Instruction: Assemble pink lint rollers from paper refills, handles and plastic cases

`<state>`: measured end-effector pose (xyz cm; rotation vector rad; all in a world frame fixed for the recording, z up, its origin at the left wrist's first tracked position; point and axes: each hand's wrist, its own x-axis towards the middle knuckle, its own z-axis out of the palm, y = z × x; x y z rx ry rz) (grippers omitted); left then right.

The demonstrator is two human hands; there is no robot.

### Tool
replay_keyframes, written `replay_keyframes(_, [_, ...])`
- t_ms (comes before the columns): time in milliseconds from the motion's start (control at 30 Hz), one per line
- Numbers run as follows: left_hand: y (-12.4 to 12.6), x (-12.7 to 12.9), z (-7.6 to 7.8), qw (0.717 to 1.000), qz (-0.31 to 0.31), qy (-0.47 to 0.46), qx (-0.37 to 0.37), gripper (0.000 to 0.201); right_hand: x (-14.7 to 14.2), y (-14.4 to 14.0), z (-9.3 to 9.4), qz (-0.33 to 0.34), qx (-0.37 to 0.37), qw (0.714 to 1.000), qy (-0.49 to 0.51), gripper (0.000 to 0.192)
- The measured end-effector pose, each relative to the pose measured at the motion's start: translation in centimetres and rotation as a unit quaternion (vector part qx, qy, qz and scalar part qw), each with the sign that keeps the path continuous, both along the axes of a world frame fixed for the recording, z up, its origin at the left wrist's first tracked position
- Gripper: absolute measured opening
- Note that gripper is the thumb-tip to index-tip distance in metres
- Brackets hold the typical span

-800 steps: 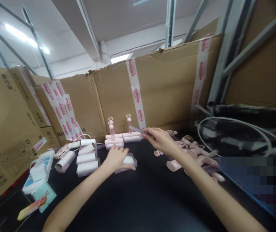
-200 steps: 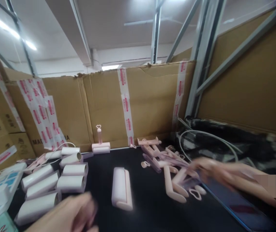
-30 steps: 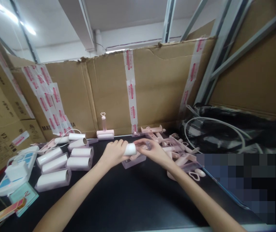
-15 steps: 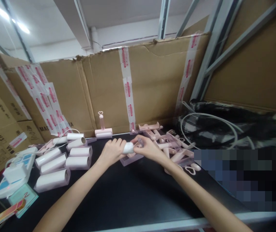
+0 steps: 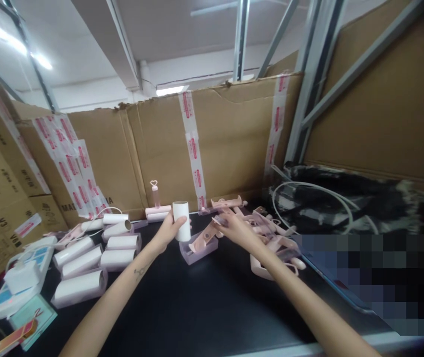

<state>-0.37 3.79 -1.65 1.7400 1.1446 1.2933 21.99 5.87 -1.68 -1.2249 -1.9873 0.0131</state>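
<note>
My left hand (image 5: 169, 229) is closed around a white lint-roller refill (image 5: 182, 221), which stands nearly upright with its open end up. Just right of it, a pink lint-roller frame (image 5: 203, 240) with a round hole lies tilted over a translucent mauve cover (image 5: 199, 255) on the black tabletop. The fingers of my right hand (image 5: 230, 225) are pinched at the frame's upper end; the exact grip is partly hidden. Beyond that hand lies a heap of pink frames and translucent covers (image 5: 271, 233), some with heart-shaped loops.
Several white rolls in mauve covers (image 5: 80, 287) lie at left, beside a white power strip (image 5: 22, 282) and teal card (image 5: 33, 315). A lint roller with a heart loop (image 5: 154, 196) stands at the back against the cardboard wall (image 5: 159, 148). A pale cable (image 5: 312, 184) loops at right.
The white roll has moved left and up and turned upright in my left hand. My right hand has shifted right, apart from the roll, and the pink frame above the cover shows more.
</note>
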Motion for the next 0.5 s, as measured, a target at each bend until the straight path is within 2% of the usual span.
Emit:
replay_keyframes(67, [0.0,0.9,-0.4,0.998,-0.006,-0.057,0.003,0.043,-0.3,-0.2,0.6,0.021,0.020,1.000,0.002,0.018])
replay_keyframes(200, [-0.1,1.8,-1.5,0.992,0.001,-0.124,0.005,0.035,-0.4,-1.0,3.5,0.039,0.080,0.996,0.010,0.021])
replay_keyframes(300, [-0.3,1.8,-2.2,0.989,-0.005,-0.147,0.000,0.033,-0.5,-1.2,5.0,0.034,0.138,0.988,-0.055,0.030])
replay_keyframes(400, [-0.5,1.8,-2.6,0.986,-0.005,-0.167,0.001,0.032,-1.0,-1.3,4.6,0.034,0.202,0.966,-0.157,0.038])
replay_keyframes(500, [-0.5,1.7,-2.5,0.982,0.002,-0.188,0.011,0.033,-1.5,-2.2,2.9,0.085,0.228,0.945,-0.219,0.032])
